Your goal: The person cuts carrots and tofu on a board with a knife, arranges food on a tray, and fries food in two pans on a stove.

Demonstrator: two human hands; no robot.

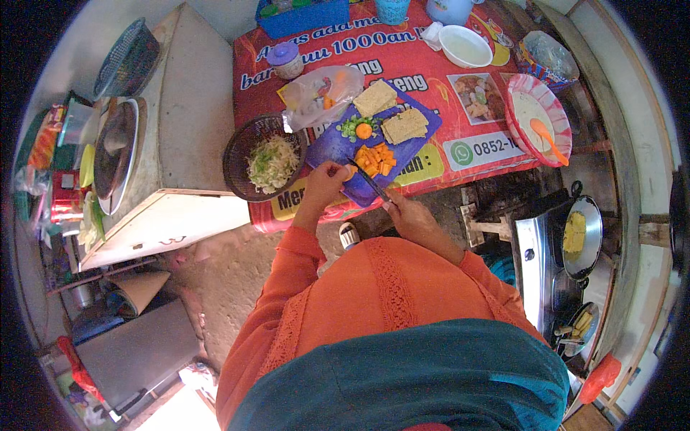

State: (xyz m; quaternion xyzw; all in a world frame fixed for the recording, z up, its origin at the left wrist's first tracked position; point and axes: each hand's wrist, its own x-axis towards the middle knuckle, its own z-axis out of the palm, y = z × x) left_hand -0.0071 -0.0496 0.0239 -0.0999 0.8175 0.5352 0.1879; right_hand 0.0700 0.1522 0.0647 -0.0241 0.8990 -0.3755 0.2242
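My left hand (325,186) grips a carrot piece (350,172) near the front left of a blue cutting board (360,189). In my right hand (408,214) is a knife (368,177) with a dark blade, its tip close to the carrot piece. Chopped carrot (375,160) lies heaped on the board just beyond the blade. Behind it are sliced green onion (353,128) and a round carrot chunk (364,130). Two blocks of dried noodles, a near one (405,126) and a far one (375,97), rest at the board's far right.
Left of the board stands a dark basket (233,161) of shredded vegetables (273,163). A plastic bag (329,91) lies behind it. A pink-rimmed bowl of batter (531,116) holds an orange spoon (547,141). To the right, a wok (590,237) sits on a gas stove (531,269).
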